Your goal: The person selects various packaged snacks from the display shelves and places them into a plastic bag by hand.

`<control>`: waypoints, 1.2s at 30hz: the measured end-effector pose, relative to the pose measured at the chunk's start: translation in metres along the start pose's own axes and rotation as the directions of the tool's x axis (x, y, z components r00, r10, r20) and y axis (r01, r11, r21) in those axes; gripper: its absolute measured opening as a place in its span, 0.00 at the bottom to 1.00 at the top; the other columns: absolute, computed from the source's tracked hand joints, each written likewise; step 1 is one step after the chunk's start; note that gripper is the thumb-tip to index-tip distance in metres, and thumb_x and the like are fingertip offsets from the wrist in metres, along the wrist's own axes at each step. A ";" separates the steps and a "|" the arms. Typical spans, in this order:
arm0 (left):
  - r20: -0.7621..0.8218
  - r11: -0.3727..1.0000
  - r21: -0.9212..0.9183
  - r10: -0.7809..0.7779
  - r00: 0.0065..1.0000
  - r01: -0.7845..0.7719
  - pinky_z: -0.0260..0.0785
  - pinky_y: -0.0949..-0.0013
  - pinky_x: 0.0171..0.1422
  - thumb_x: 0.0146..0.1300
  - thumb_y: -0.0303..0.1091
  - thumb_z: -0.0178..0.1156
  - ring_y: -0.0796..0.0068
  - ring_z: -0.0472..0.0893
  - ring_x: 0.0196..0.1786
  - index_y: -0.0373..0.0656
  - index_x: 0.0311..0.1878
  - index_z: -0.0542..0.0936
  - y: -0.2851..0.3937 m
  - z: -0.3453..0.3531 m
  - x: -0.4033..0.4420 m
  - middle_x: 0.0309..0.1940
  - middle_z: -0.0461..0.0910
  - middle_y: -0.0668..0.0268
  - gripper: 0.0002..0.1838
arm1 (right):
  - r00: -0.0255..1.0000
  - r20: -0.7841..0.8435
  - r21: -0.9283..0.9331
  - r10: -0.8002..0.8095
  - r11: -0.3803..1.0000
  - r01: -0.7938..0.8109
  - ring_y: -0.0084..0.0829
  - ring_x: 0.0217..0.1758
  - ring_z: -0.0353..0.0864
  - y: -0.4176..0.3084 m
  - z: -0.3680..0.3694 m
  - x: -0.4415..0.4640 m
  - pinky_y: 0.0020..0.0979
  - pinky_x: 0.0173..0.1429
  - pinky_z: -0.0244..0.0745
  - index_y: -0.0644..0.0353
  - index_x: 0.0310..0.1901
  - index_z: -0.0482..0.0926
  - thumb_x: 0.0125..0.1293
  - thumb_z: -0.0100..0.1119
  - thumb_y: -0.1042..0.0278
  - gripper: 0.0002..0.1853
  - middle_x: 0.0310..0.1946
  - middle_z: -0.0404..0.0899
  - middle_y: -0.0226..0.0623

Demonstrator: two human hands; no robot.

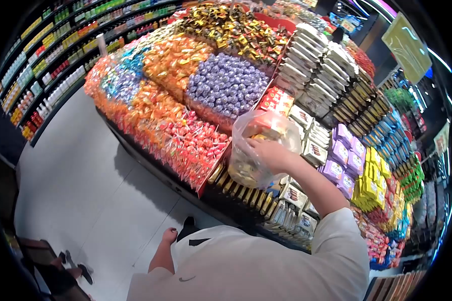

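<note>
My right hand (268, 154) reaches forward over the candy display, fingers bent against a clear plastic bag (242, 170). Wrapped items show through the bag's thin wall, and part of my fingers is hidden by the film. The bag sits at the divider between the lollipops (198, 135) and the stacked white packets (292, 193). Behind it lie red packets (276, 99) and purple foil-wrapped balls (227, 84). Down by my side hangs my left hand (170, 235), its fingers curled in and nothing visible in them.
Orange-wrapped candies (178, 55) fill neighbouring bins. Purple packs (340, 153) and yellow packs (371, 175) are stacked to the right. Shelves of bottles (45, 75) line the far left, beyond the grey floor (75, 165). Another person's foot (86, 274) shows at lower left.
</note>
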State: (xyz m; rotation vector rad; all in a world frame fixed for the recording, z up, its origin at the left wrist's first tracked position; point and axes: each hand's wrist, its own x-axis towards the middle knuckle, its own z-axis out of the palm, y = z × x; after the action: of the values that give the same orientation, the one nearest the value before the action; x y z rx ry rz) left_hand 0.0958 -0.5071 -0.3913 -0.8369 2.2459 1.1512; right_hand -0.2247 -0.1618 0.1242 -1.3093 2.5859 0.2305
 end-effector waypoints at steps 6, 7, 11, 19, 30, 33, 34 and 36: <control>0.046 0.994 0.034 0.102 0.994 -0.104 0.75 0.58 0.64 0.62 0.41 0.58 0.53 0.85 0.55 0.43 0.54 0.87 0.024 -0.042 0.065 0.49 0.87 0.50 0.21 | 0.977 0.004 0.083 0.211 0.974 -0.211 0.48 0.74 0.66 -0.009 0.001 0.004 0.52 0.69 0.71 0.54 0.77 0.57 0.54 0.73 0.51 0.51 0.73 0.63 0.47; 0.065 0.994 0.016 0.103 0.993 -0.104 0.75 0.58 0.64 0.62 0.41 0.58 0.53 0.85 0.55 0.42 0.54 0.87 0.027 -0.049 0.073 0.49 0.87 0.50 0.21 | 0.972 0.001 0.086 0.235 0.968 -0.234 0.48 0.74 0.66 -0.007 0.011 0.007 0.52 0.69 0.71 0.54 0.77 0.57 0.54 0.73 0.51 0.51 0.73 0.63 0.47; 0.168 0.973 0.140 0.157 0.973 -0.182 0.74 0.58 0.66 0.61 0.43 0.59 0.52 0.85 0.57 0.42 0.53 0.87 0.021 -0.063 0.095 0.50 0.87 0.48 0.21 | 0.937 -0.003 0.076 0.350 0.934 -0.349 0.45 0.72 0.70 -0.019 0.007 0.008 0.51 0.66 0.71 0.52 0.78 0.57 0.56 0.71 0.57 0.49 0.70 0.67 0.43; 0.424 0.823 0.424 0.188 0.886 -0.378 0.71 0.58 0.71 0.61 0.45 0.60 0.51 0.81 0.64 0.42 0.56 0.86 0.042 -0.092 0.126 0.56 0.85 0.51 0.24 | 0.788 -0.313 0.242 0.530 0.847 -0.473 0.48 0.61 0.78 -0.030 -0.019 -0.028 0.52 0.61 0.73 0.47 0.80 0.56 0.52 0.72 0.65 0.52 0.59 0.73 0.44; 0.616 0.755 0.247 0.362 0.700 -0.607 0.72 0.58 0.69 0.67 0.44 0.58 0.51 0.81 0.63 0.39 0.62 0.81 0.112 -0.058 0.096 0.59 0.83 0.50 0.25 | 0.080 -0.462 0.645 0.883 0.272 0.714 0.30 0.58 0.83 -0.062 -0.011 -0.090 0.34 0.60 0.83 0.58 0.78 0.54 0.60 0.70 0.68 0.47 0.57 0.79 0.38; 0.714 0.768 0.087 0.396 0.577 -0.635 0.71 0.61 0.70 0.70 0.46 0.59 0.55 0.80 0.65 0.40 0.66 0.78 0.156 -0.042 0.048 0.61 0.82 0.50 0.27 | 0.033 -0.397 0.598 0.917 0.231 0.768 0.32 0.59 0.83 -0.086 -0.004 -0.108 0.38 0.59 0.85 0.59 0.76 0.56 0.60 0.69 0.69 0.44 0.59 0.78 0.39; 0.729 0.783 0.038 0.404 0.554 -0.621 0.70 0.62 0.71 0.71 0.46 0.60 0.57 0.80 0.65 0.40 0.67 0.77 0.170 -0.034 0.032 0.62 0.81 0.51 0.27 | 0.048 -0.376 0.591 0.925 0.200 0.781 0.32 0.59 0.83 -0.092 0.004 -0.116 0.38 0.58 0.86 0.59 0.76 0.57 0.60 0.68 0.70 0.43 0.58 0.78 0.39; 0.779 0.812 -0.106 0.426 0.460 -0.574 0.67 0.64 0.73 0.76 0.39 0.57 0.64 0.76 0.69 0.38 0.72 0.72 0.219 -0.042 -0.027 0.66 0.78 0.55 0.26 | 0.076 -0.280 0.593 0.957 0.110 0.798 0.33 0.58 0.84 -0.105 0.023 -0.131 0.38 0.58 0.86 0.60 0.74 0.61 0.60 0.66 0.71 0.40 0.58 0.79 0.39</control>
State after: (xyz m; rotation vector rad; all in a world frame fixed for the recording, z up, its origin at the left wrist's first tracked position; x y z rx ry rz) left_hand -0.0450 -0.4340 -0.2325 0.4492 1.7766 1.2028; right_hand -0.0622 -0.1168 0.1346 -0.0609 1.8122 -3.2081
